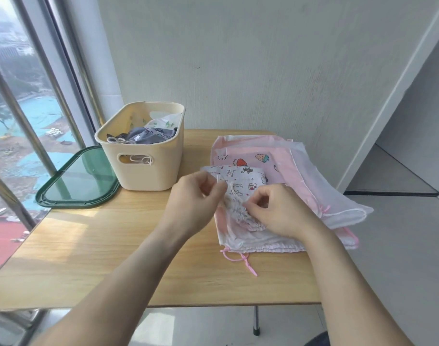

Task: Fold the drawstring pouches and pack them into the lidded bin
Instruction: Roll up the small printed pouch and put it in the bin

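Note:
A small white pouch printed with cartoon animals [240,182] lies on top of a pile of pink and white drawstring pouches [283,166] on the right half of the table. My left hand [196,203] pinches its white drawstring near the gathered mouth. My right hand [278,211] pinches the gathered edge of the same pouch. The cream bin [141,168] stands at the back left of the table and holds several folded pouches, grey and white [148,134]. Its green lid [78,181] lies flat to the left of it.
The wooden table [113,258] stands against a white wall, with a large window on the left. A pink cord [240,262] from the lowest pouch trails toward the table's front edge. A doorway opens at the right.

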The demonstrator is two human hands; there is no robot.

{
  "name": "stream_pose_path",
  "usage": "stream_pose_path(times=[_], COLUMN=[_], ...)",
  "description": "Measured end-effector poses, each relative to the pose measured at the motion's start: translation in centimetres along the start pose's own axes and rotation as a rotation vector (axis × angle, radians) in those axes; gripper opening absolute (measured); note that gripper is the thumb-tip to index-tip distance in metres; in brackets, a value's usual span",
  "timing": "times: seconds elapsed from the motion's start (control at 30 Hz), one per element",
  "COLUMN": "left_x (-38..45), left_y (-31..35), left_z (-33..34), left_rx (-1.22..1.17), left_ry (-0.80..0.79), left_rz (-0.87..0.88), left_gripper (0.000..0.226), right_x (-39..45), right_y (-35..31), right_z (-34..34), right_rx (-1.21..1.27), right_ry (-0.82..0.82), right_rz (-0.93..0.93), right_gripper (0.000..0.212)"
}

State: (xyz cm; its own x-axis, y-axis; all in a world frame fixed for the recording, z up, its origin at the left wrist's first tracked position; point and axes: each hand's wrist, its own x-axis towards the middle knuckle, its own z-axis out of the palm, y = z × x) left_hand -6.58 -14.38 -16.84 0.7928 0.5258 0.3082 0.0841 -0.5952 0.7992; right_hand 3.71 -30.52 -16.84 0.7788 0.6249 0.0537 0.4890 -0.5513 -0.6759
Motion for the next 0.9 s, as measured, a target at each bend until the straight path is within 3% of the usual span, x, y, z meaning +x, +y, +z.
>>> stream_pose_path(times=[0.07,0.13,0.2,0.3,0.43,0.57,0.77,0.9], left_x=[0.0,-0.2,-0.2,0.1,0.6,0.7,0.3,0.0], left_y=[0.4,0.4,-0.1,-0.8,-1.7,-1.8,-1.1,-0.9], left_z=[0.0,0.4,1.1,1.8,2.1,2.5,1.3,0.9], left_rx=[-0.101,-0.222,-0.256,-0.226,-0.297,-0.401,-0.370,-0.393], left_ry=[0.038,-0.038,-0.070,-0.012,0.065,0.071,-0.087,-0.145], left_rz=[0.164,0.213,0.159,-0.003,-0.284,-0.418,-0.160,-0.057], left_gripper=[0.021,0.017,0.019,0.024,0.026,0.028,0.023,0.017], right_x=[0.1,0.3,0.4,0.5,0.5,0.5,0.5,0.6], right_y=[-0.3,-0.9,-1.7,-2.7,-2.2,-2.4,-2.1,-1.9], right_z=[0.2,0.5,0.7,1.1,1.5,1.3,1.7,1.7], right_rx=[0.090,0.260,0.568,1.059,1.037,0.973,0.758,0.812], right_ry=[0.096,0.217,0.296,0.225,0.142,0.092,0.203,0.278], right_rz=[-0.037,-0.102,-0.101,0.033,0.165,0.265,0.313,0.308], right_gripper=[0.017,0.017,0.018,0.024,0.026,0.016,0.021,0.019])
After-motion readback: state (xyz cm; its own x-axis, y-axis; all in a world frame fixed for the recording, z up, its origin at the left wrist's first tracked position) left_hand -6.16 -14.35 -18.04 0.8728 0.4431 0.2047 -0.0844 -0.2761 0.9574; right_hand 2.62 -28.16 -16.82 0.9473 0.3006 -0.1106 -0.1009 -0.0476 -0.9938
